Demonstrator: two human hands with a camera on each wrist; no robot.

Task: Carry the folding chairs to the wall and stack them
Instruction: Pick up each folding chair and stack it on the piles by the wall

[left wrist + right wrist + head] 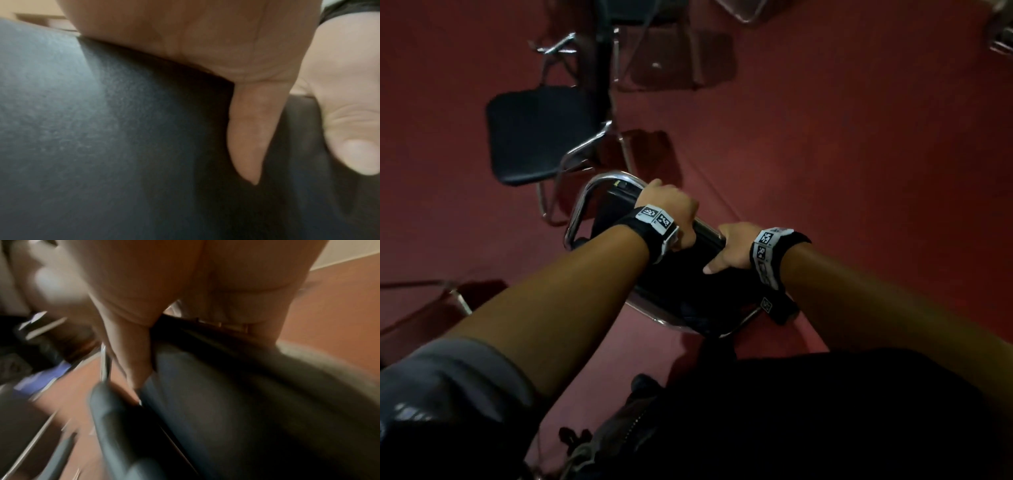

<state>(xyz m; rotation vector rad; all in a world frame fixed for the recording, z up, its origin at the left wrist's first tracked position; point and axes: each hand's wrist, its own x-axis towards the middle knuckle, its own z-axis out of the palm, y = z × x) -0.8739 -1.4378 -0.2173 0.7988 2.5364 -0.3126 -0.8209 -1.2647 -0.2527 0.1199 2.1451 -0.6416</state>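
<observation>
A folding chair [681, 284] with a chrome tube frame and black padded back hangs in front of me, low over the red floor. My left hand [671, 212] grips the top of its backrest, fingers curled over the rail. My right hand [732, 246] grips the same top edge just to the right, thumb lying on the pad. In the left wrist view my left hand's thumb [246, 126] presses on the black vinyl pad [102, 129], with the right hand's thumb beside it. The right wrist view shows my right hand [131, 356] curled round the pad's edge [246, 402].
An unfolded black chair [534, 137] stands just ahead to the left. More chairs [640, 17] stand beyond it, and chrome frames show at the top right [1000, 37] and at the left edge [448, 294]. Red floor [842, 120] lies open to the right.
</observation>
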